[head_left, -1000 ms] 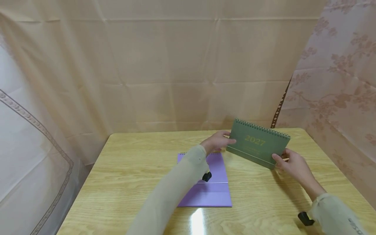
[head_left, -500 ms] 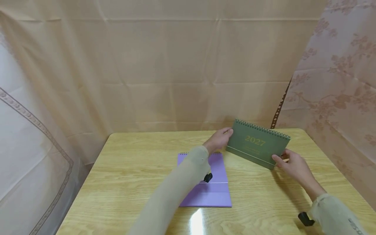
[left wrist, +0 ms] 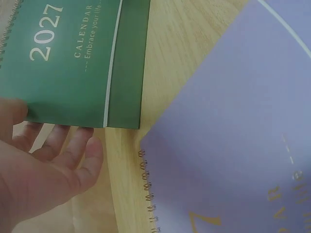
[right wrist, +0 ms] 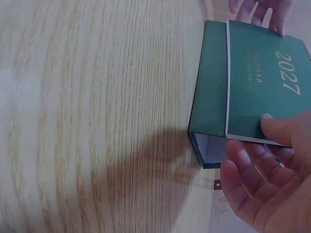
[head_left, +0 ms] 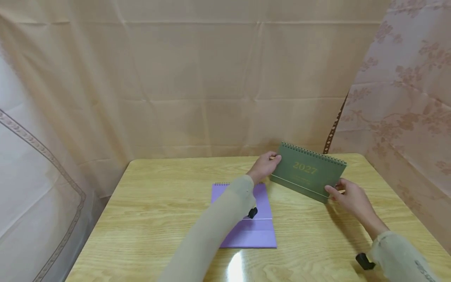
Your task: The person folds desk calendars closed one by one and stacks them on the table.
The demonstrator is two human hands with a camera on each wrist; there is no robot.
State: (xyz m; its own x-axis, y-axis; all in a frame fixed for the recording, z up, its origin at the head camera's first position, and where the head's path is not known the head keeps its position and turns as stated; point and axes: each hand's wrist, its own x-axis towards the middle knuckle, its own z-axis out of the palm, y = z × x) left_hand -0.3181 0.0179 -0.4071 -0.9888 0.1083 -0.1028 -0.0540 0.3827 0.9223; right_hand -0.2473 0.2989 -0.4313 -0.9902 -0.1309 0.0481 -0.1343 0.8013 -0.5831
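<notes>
A green spiral-bound desk calendar (head_left: 305, 172) with 2027 on its cover stands tented at the back right of the table, angled. My left hand (head_left: 264, 166) pinches its left side near the coil, thumb on the cover and fingers behind the edge in the left wrist view. At the lower right corner, my right hand (head_left: 350, 196) holds the other side. Its thumb (right wrist: 277, 127) presses the cover and its fingers curl by the open end of the stand. A purple desk calendar (head_left: 251, 235) lies flat under my left forearm, partly hidden by the sleeve.
The wooden table (head_left: 158, 203) bears both calendars. Beige cloth (head_left: 190, 78) hangs behind its far edge, with a flowered cloth (head_left: 412, 102) along the right and a white one (head_left: 24, 164) at the left. Black wrist gear (head_left: 365, 261) sits at each cuff.
My left hand has shifted up along the green calendar's left edge, its thumb drawn back from the cover towards the edge. The calendar and right hand have hardly moved.
</notes>
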